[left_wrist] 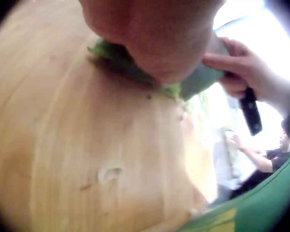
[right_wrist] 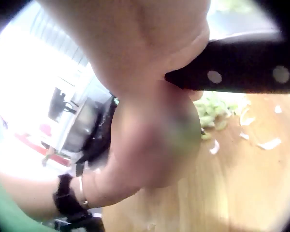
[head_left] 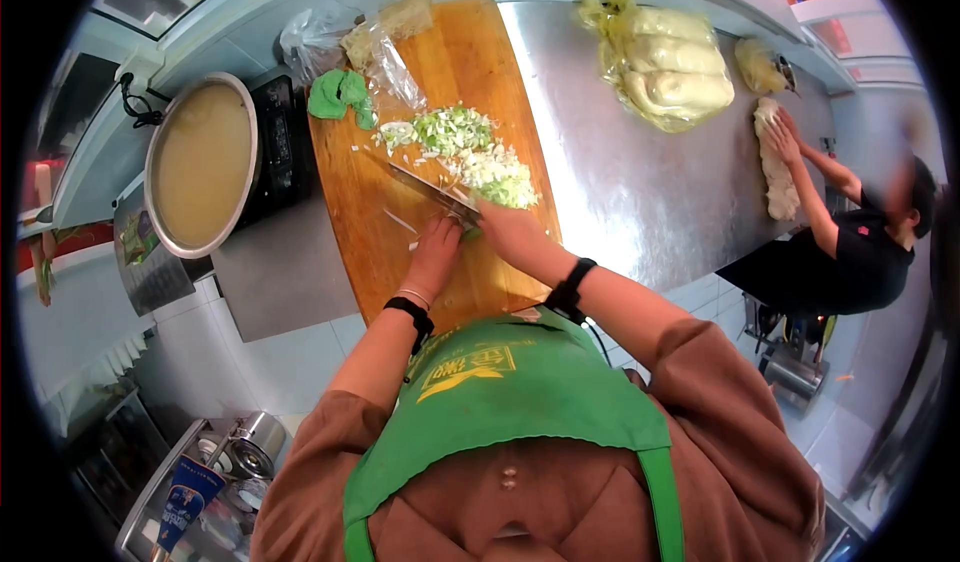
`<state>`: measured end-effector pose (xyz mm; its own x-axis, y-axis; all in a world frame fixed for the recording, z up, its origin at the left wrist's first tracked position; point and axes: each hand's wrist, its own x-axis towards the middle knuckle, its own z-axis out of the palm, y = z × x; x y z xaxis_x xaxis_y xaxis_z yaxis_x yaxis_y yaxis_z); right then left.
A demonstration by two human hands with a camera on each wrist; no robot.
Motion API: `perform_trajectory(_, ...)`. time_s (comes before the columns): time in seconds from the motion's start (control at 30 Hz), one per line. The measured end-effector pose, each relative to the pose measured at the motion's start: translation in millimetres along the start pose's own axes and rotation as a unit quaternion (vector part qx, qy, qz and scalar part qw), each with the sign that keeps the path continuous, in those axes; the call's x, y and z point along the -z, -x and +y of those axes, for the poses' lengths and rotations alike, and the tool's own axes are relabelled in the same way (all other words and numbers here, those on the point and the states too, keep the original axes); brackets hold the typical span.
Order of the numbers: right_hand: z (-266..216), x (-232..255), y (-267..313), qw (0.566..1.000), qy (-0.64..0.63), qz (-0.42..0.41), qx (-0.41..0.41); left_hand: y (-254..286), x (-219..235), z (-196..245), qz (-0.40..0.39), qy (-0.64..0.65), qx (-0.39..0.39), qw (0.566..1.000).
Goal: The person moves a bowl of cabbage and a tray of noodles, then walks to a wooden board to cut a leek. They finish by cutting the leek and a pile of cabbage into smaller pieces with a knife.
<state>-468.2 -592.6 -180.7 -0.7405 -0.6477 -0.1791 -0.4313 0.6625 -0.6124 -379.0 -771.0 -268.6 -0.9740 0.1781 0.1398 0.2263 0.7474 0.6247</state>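
Note:
My left hand (head_left: pixel 437 254) presses down with bent fingers on a bunch of green scallions (left_wrist: pixel 117 59) on the wooden cutting board (head_left: pixel 350 197); the hand hides most of the bunch. In my right hand (head_left: pixel 512 237) is a broad-bladed kitchen knife (head_left: pixel 425 186), gripped close to where the blade meets its black riveted handle (right_wrist: pixel 246 67). The blade stands right beside the left fingertips. Beyond it spreads a heap of chopped scallion (head_left: pixel 455 134), green and white.
Plastic bags and a green cloth (head_left: pixel 340 94) lie at the board's far left. A large pan of cloudy liquid (head_left: pixel 203 167) stands left on a black cooker. On the steel table (head_left: pixel 620 202), yellow-bagged dough rolls (head_left: pixel 675 67) lie at the back; another person (head_left: pixel 850 232) handles long dough (head_left: pixel 773 162).

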Motion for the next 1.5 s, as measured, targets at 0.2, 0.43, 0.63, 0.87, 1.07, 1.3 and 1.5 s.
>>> perform_trajectory(0.2,7.2,-10.3,33.0,0.998,0.048,-0.023,-0.039,5.7,-4.9,-2.5,0.021,0.001,-0.008,1.000)
perform_trajectory(0.43,5.9,-12.3,-0.7,1.000,-0.022,0.000,-0.019,5.5,26.2,14.1,0.015,-0.011,-0.016,1.000)
perform_trajectory(0.63,28.3,6.4,61.9,0.999,-0.018,-0.016,-0.023,19.1,15.4,3.3,-0.009,0.039,0.025,0.999)
perform_trajectory(0.87,96.5,61.9,11.7,0.976,0.106,-0.171,0.085,16.4,5.4,12.7,-0.020,0.036,0.026,0.999)
perform_trajectory(1.07,70.3,88.1,-79.1,0.952,0.212,-0.136,0.177,-22.4,-11.7,23.3,-0.013,0.050,0.035,0.998)
perform_trajectory(1.3,38.8,74.2,-3.8,0.988,0.094,-0.067,0.099,-29.6,-13.1,24.2,0.045,0.041,0.032,0.998)
perform_trajectory(1.5,43.6,50.2,24.6,0.988,0.127,-0.090,0.015,-32.8,-22.4,19.9,0.031,0.028,0.042,0.998)
